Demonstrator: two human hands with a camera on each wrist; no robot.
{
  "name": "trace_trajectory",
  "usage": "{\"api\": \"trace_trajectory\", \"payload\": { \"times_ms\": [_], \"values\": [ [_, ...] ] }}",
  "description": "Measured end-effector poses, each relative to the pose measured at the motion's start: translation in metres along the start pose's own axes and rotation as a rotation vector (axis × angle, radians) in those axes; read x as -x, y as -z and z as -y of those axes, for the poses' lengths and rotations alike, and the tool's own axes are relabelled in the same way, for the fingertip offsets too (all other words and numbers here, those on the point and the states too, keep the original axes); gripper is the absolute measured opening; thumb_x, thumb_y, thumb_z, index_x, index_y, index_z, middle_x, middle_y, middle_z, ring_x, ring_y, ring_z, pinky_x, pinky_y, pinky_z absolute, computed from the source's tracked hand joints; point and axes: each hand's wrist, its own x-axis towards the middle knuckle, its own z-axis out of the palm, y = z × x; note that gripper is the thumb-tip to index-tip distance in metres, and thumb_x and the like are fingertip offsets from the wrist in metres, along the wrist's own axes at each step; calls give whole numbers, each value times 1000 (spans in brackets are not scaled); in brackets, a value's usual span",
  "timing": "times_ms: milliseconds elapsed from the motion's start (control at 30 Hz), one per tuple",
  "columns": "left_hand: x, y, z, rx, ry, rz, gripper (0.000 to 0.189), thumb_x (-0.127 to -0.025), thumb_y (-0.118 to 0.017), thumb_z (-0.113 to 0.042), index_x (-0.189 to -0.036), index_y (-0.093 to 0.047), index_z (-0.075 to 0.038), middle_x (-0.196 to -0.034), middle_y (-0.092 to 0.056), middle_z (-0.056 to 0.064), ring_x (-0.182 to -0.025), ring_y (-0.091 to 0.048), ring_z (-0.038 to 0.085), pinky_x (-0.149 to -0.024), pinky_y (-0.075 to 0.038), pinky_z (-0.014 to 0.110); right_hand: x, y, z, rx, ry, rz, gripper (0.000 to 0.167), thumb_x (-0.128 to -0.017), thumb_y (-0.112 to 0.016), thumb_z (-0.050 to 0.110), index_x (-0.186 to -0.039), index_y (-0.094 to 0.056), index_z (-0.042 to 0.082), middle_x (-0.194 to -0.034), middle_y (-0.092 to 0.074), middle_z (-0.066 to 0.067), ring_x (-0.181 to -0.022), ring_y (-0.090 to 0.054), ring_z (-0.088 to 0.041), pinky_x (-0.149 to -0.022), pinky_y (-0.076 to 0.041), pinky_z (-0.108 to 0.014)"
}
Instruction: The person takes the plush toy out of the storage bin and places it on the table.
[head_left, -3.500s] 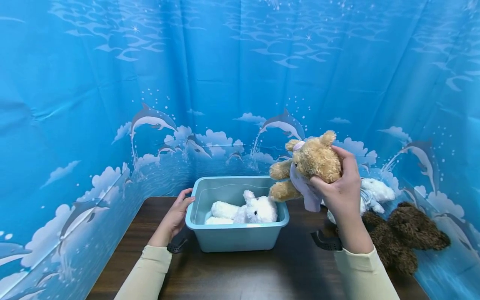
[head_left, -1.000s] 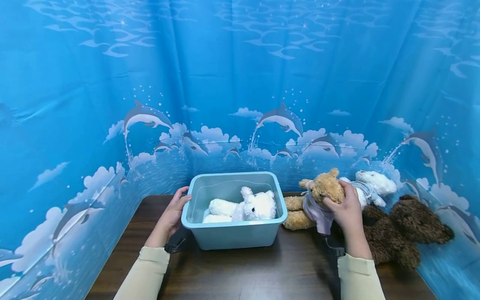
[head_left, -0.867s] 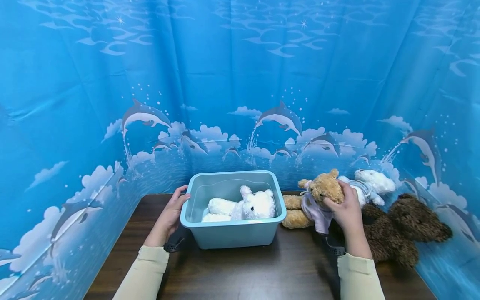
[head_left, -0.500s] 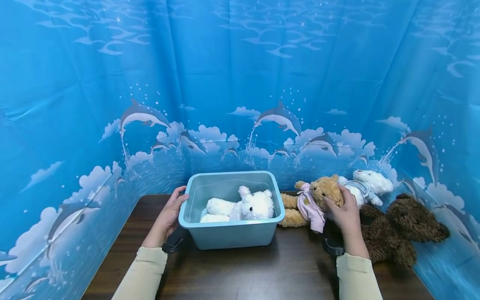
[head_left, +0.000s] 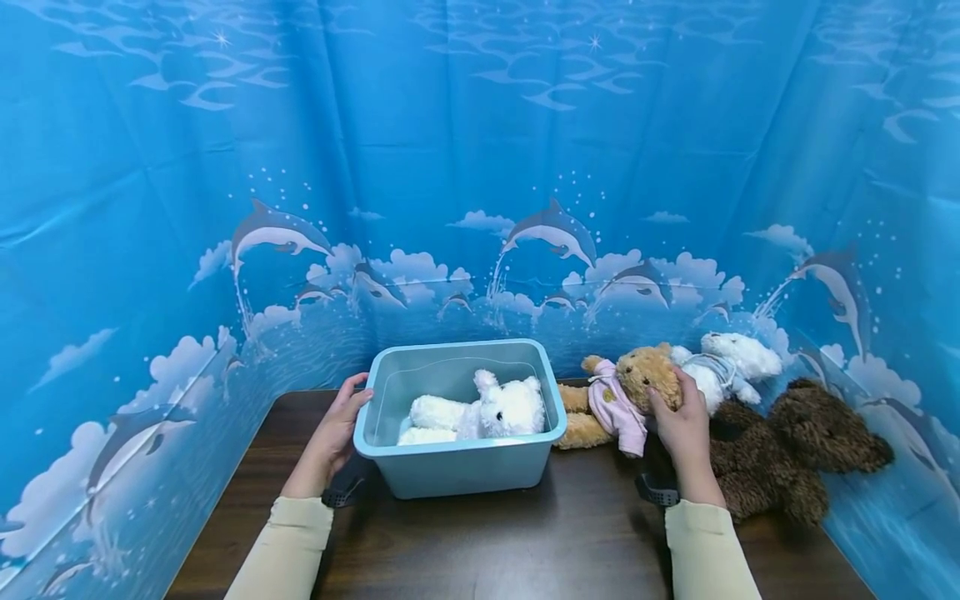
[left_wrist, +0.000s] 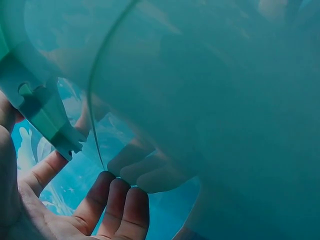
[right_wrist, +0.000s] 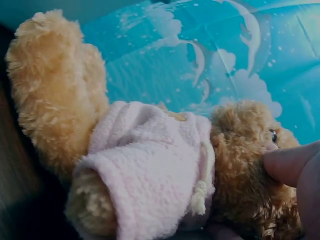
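My right hand [head_left: 684, 421] holds the head of a tan teddy bear [head_left: 617, 407] in a pink hooded top. The bear lies on its back right of the bin, feet against or close beside its wall. In the right wrist view my thumb presses the cheek of the bear [right_wrist: 245, 150]; the other fingers are mostly hidden. At the left end of a light blue plastic bin [head_left: 465, 475], my left hand [head_left: 337, 429] grips the rim. Its fingertips touch the outer wall of the bin [left_wrist: 225, 125] in the left wrist view. Inside the bin lies a white plush toy [head_left: 510, 408].
A white plush toy in a grey-blue top [head_left: 731, 364] and a brown plush toy [head_left: 795, 450] lie at the right end of the dark wooden table [head_left: 480, 550]. A blue dolphin-print curtain [head_left: 450, 167] surrounds the back and sides.
My right hand has lowered the tan bear from beside the bin's top to the table, then turned it so its pink front faces up. My left hand stays at the bin's rim.
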Motion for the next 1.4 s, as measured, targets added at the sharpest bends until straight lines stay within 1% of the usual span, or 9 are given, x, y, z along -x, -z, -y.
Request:
{"api": "trace_trajectory", "payload": {
  "times_ms": [100,267,500,633,833,967,1100,1267,1400],
  "values": [
    [0,-1,0,4,-1,-2,69,-110,-51,-64,-166,-28,-31,-163,-46,20,-139,-55,36,-110,-57,55,2,-3,1,25,12,27,72,-110,-64,30,-172,-30,15,-160,-37,-34,-149,-39,-56,-120,-32,-75],
    [0,-1,-1,15,4,-3,69,-109,-52,-64,-166,-28,-31,-164,-45,20,-141,-54,38,-112,-55,57,3,-4,2,54,-20,72,75,-112,-60,35,-174,-22,17,-163,-32,-34,-151,-36,-57,-121,-30,-76],
    [-1,-2,-2,9,24,-5,71,-109,-53,-65,-166,-27,-33,-162,-45,17,-140,-53,35,-108,-58,49,5,2,11,81,-39,34,77,-109,-63,39,-172,-27,13,-159,-34,-36,-144,-41,-57,-119,-34,-74],
    [-2,-3,-3,18,13,-1,70,-109,-53,-63,-166,-28,-30,-160,-46,19,-136,-56,35,-105,-59,46,8,12,23,118,-33,8,77,-109,-63,41,-170,-30,6,-156,-36,-38,-141,-43,-57,-116,-37,-73],
    [-2,-2,-4,25,-5,1,67,-112,-52,-58,-166,-28,-27,-159,-46,21,-135,-57,35,-106,-59,48,18,31,52,47,16,-61,69,-110,-63,38,-161,-39,-1,-157,-43,-35,-143,-48,-55,-114,-42,-70],
    [-1,-1,-4,33,0,-2,66,-111,-53,-59,-165,-30,-28,-158,-46,20,-136,-56,36,-109,-57,52,32,45,79,-9,39,-83,67,-110,-61,44,-160,-41,5,-153,-54,-28,-143,-54,-49,-112,-45,-67],
    [-1,-3,-2,45,-5,13,67,-111,-53,-59,-165,-29,-28,-159,-45,21,-138,-54,38,-112,-54,55,52,58,108,-39,55,-84,64,-110,-59,48,-163,-40,17,-148,-61,-18,-145,-55,-38,-109,-46,-63],
    [0,-2,0,55,-1,12,68,-111,-53,-59,-166,-28,-28,-163,-44,20,-144,-51,40,-116,-51,59,79,65,140,-87,136,-74,58,-111,-62,43,-162,-42,22,-145,-60,-13,-149,-52,-32,-121,-41,-63],
    [0,0,-1,46,-9,18,68,-110,-53,-60,-166,-28,-29,-163,-44,19,-144,-51,41,-116,-50,61,101,60,161,-124,225,-42,51,-111,-63,34,-158,-46,23,-139,-61,-5,-141,-56,-19,-120,-44,-41]
  ]
}}
